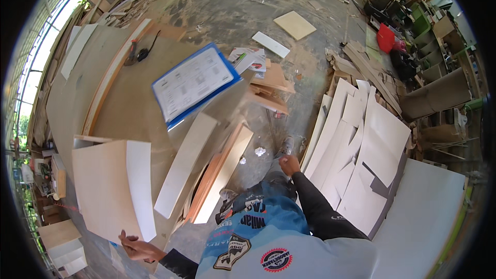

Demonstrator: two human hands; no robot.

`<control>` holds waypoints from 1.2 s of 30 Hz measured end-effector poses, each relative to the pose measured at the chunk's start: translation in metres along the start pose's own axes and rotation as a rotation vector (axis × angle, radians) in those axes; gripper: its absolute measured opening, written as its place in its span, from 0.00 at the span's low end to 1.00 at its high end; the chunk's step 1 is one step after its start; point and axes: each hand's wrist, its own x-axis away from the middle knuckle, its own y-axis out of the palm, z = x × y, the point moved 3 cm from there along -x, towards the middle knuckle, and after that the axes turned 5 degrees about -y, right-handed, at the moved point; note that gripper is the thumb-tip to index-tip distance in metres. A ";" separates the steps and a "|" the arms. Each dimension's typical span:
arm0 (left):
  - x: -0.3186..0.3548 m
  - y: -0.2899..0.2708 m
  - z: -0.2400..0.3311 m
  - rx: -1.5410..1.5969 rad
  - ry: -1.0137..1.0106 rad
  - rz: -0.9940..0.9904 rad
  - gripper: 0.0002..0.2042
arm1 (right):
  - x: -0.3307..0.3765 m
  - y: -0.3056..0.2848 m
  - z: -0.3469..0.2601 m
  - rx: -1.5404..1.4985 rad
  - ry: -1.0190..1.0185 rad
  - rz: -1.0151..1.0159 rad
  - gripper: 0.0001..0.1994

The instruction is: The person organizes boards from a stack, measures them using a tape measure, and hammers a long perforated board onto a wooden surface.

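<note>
My left hand (138, 248) is at the lower left, its fingers apart and holding nothing I can see. It is close to the lower edge of a pale wooden panel assembly (107, 186) with a white side; I cannot tell whether they touch. My right hand (289, 165) is curled into a fist in front of my body, near my leg, and nothing shows in it. A blue clipboard-like folder (195, 82) with printed sheets lies ahead of me, left of centre. Long white and brown boards (187, 165) lean between it and my legs.
On my right stand stacked white sheets (356, 144) and a large white panel (421, 206). A power tool with a black cord (140, 54) lies on the broad brown sheet at left. Offcuts (271, 85) and loose panels (294, 25) lie ahead; cluttered shelves (439, 72) line the far right.
</note>
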 end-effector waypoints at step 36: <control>0.537 0.743 -0.027 -1.264 0.659 -1.348 0.29 | 0.006 -0.171 0.216 -0.001 0.974 -0.224 0.16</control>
